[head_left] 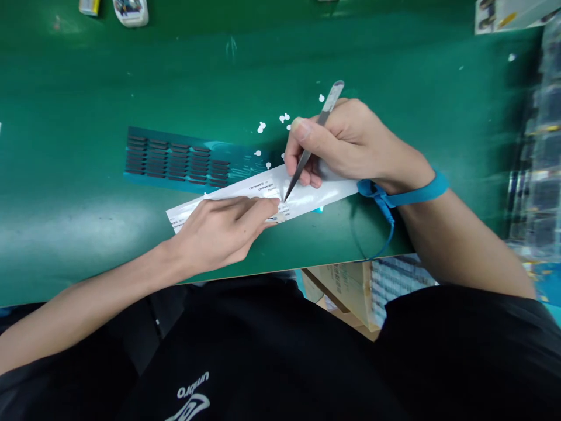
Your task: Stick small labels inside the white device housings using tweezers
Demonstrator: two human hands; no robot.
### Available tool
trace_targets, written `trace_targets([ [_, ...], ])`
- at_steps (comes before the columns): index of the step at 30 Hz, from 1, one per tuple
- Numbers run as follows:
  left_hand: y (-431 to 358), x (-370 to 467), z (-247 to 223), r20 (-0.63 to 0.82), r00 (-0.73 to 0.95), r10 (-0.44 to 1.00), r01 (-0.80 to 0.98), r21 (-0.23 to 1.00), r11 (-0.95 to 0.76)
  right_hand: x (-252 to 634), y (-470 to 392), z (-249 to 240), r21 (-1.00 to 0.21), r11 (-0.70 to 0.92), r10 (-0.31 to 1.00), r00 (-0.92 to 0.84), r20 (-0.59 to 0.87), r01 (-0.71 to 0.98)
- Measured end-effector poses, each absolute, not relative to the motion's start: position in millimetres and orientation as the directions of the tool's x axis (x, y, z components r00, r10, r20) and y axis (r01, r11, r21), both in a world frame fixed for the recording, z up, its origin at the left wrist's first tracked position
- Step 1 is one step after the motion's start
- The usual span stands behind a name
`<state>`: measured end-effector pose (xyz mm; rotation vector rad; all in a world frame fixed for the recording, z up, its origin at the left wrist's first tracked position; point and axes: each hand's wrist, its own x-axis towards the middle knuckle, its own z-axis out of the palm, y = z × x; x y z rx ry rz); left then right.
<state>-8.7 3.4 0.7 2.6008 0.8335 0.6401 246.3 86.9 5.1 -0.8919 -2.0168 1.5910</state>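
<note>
My right hand grips a pair of metal tweezers like a pen. Their pointed tip meets a white strip of printed labels, close to my left fingertips. My left hand lies over the middle of that strip, its fingers closed together. A small pale piece shows at the thumb and forefinger; its kind is too small to tell, and the fingers hide part of it. Beyond the left hand lies a clear bluish sheet bearing rows of thin dark strips, partly under the label strip.
Several small white round tabs are scattered on the green mat. A blue wrist strap with a cord circles my right wrist. Clear plastic trays stack at the right; a white box stands behind. Cardboard shows below the table edge.
</note>
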Motion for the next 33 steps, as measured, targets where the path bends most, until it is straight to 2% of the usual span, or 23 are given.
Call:
trace_targets([
  [5,5.3,-11.5,0.2,0.316,0.731,0.605,0.455,0.435,-0.777,248.7,93.0,2.8,-0.989,0.063,0.633,-0.771,-0.062,0.132],
  [10,5.5,-12.5,-3.0,0.329,0.734,0.594,0.447,0.423,-0.788,250.7,97.6,4.7,-0.993,-0.091,0.683,-0.721,-0.117,0.074],
  [13,5.4,-13.2,-1.8,0.383,0.692,0.612,0.416,0.481,-0.772,248.6,99.3,5.2,-0.993,-0.110,0.743,-0.662,-0.105,0.034],
  [16,8.0,-14.1,7.2,0.366,0.547,0.753,0.408,0.668,-0.622,239.6,94.5,7.1,-0.987,-0.028,0.871,-0.489,0.053,-0.157],
  [19,13.9,-14.6,19.6,0.157,0.410,0.899,0.344,0.886,-0.311,225.4,81.1,11.6,-0.944,0.069,0.943,-0.288,0.168,-0.324],
  [21,17.8,-14.4,25.6,0.022,0.414,0.910,0.223,0.967,-0.125,215.6,69.6,14.0,-0.937,0.105,0.959,-0.215,0.184,-0.332],
  [23,19.7,-13.9,28.7,-0.069,0.464,0.883,0.120,0.993,0.015,207.4,58.8,14.6,-0.941,0.099,0.962,-0.209,0.173,-0.323],
  [26,17.8,-12.3,29.7,-0.157,0.506,0.848,0.065,0.987,0.144,199.6,47.4,13.9,-0.932,0.091,0.949,-0.253,0.188,-0.351],
  [30,12.1,-10.4,27.4,-0.157,0.495,0.855,0.007,0.984,0.177,198.2,42.2,14.9,-0.945,0.084,0.945,-0.274,0.177,-0.317],
  [33,9.2,-9.8,25.6,-0.152,0.470,0.870,0.028,0.987,0.158,200.0,41.4,16.3,-0.961,0.083,0.947,-0.279,0.159,-0.266],
])
